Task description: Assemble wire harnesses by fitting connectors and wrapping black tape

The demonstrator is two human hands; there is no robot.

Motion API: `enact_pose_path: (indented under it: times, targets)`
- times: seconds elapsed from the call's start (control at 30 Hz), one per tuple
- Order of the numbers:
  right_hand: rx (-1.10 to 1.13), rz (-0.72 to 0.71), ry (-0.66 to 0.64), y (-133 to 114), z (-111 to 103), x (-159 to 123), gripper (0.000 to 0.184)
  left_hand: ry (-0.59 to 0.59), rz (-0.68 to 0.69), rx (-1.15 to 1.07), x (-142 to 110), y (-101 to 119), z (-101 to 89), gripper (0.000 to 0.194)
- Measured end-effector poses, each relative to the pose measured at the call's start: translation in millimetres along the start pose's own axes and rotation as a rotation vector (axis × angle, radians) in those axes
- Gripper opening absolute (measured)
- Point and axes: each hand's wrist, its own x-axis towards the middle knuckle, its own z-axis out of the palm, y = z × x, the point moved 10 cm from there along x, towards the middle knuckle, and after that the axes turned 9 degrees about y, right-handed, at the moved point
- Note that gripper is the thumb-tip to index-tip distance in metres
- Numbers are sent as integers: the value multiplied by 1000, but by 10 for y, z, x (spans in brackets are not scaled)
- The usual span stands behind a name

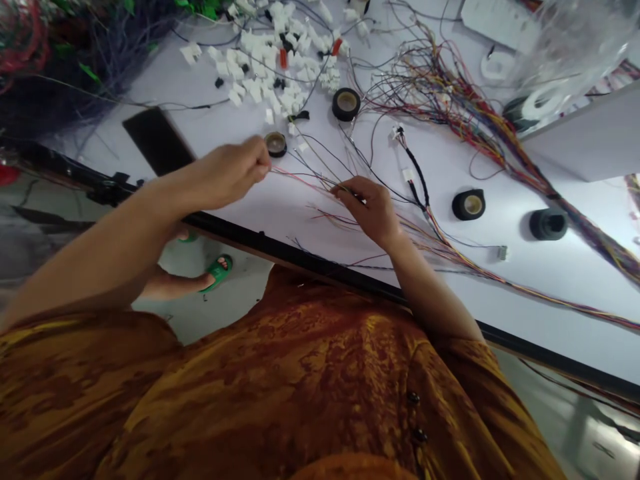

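My left hand (235,172) is closed in a pinch over the table's front edge, gripping the ends of thin wires, one of them a pinkish-red wire (300,179). To its right, my right hand (369,208) pinches a small group of thin wires between thumb and fingers. The wires run between the two hands just above the white tabletop. Past my right hand they seem to join a wire harness (453,252) that stretches off to the right. Several loose wire ends (330,215) lie beneath my right hand. Fingertip detail is too small to make out.
White plastic connectors (260,63) are heaped at the back. Rolls of black tape (347,105) lie about, another tape roll (469,205) at right. A dark phone-like slab (157,141) sits beside my left forearm. A thick wire bundle (480,120) crosses the right side.
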Motion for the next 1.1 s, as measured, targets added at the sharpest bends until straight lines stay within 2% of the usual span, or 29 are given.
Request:
enact_pose_path:
  times: [0.07,0.1,0.23,0.33,0.4,0.47,0.53,0.57,0.67,0.77,0.83,0.9,0.93,0.97,1.03,1.1]
  targets:
    - [42,5,14,-34,3,-5,23,54,-15,-290,2,110,-182,5]
    - [55,11,31,-46,-10,-6,24,59,-24,-458,10,161,-224,10]
    - [45,-15,28,-113,-23,10,19,95,-85,-1042,75,311,-273,22]
    - [83,-26,33,-127,-75,51,22,184,-65,-1251,100,407,-307,19]
    - [172,42,82,-57,-156,79,28,282,-72,-1316,83,403,-288,10]
    - [276,140,108,44,-192,84,31,387,-112,-1332,36,350,-190,8]
    - [375,223,106,128,-174,73,34,405,-146,-1308,-10,335,2,21]
    - [422,253,104,161,-161,66,35,367,-172,-1304,-25,343,134,25]
    - [545,314,120,247,-146,55,32,156,-273,-1414,-60,392,538,31]
    - [578,338,146,303,-146,49,26,66,-277,-1529,-76,442,702,36]
    - [492,312,146,285,-107,33,20,56,-213,-1529,-65,518,761,42]
    - [305,226,109,193,-5,3,15,2,-161,-1530,-57,663,891,56]
    - [194,174,74,136,71,-18,14,-17,-160,-1550,-55,730,968,57]
    - [93,122,23,86,163,-43,15,-2,-180,-1583,-50,765,1031,49]
    - [-16,50,-115,43,339,-95,18,105,-285,-1661,-45,731,1127,24]
    - [-31,40,-167,109,326,-93,21,221,-402,-1731,-56,643,1189,22]
